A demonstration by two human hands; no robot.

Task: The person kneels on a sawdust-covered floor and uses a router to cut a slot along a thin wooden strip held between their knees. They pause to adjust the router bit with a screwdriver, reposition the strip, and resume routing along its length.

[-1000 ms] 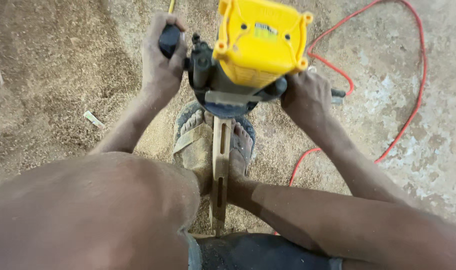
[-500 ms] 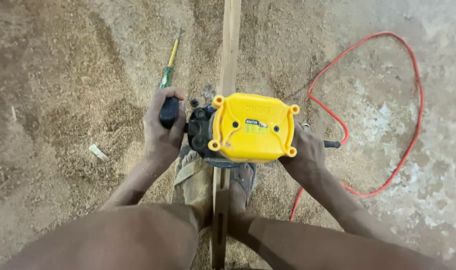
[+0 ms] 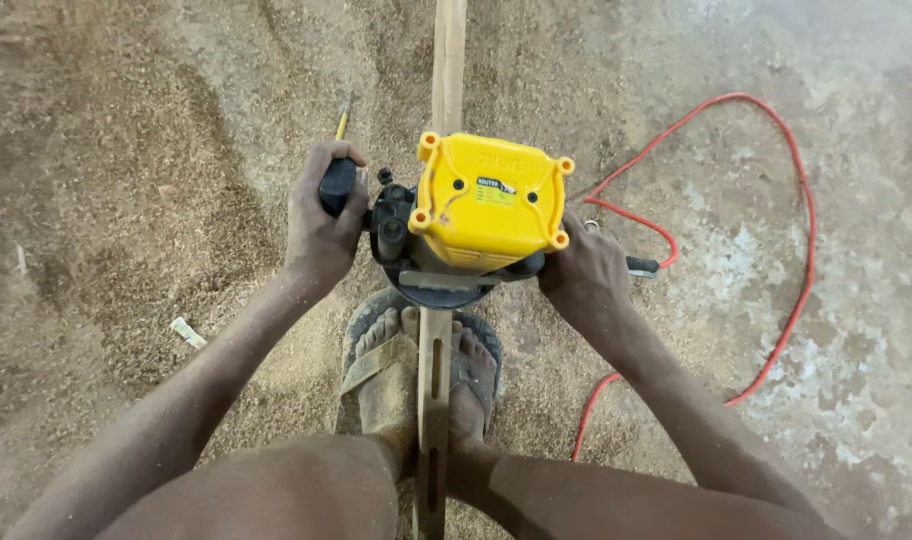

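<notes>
Looking down from the head: left hand (image 3: 321,225) and right hand (image 3: 586,275) clenched on the router (image 3: 486,215) handles, over the slotted strip (image 3: 434,400) pinned underfoot on the sawdusty floor (image 3: 126,150). Judgement: keep it level, cord (image 3: 776,200) clear.

A rough woodworking site is showing here: sawdust (image 3: 126,250) is covering the concrete floor (image 3: 856,330), a red cord (image 3: 791,300) is looping across it, and a yellow router (image 3: 486,205) is sitting on a wood strip (image 3: 446,60).
</notes>
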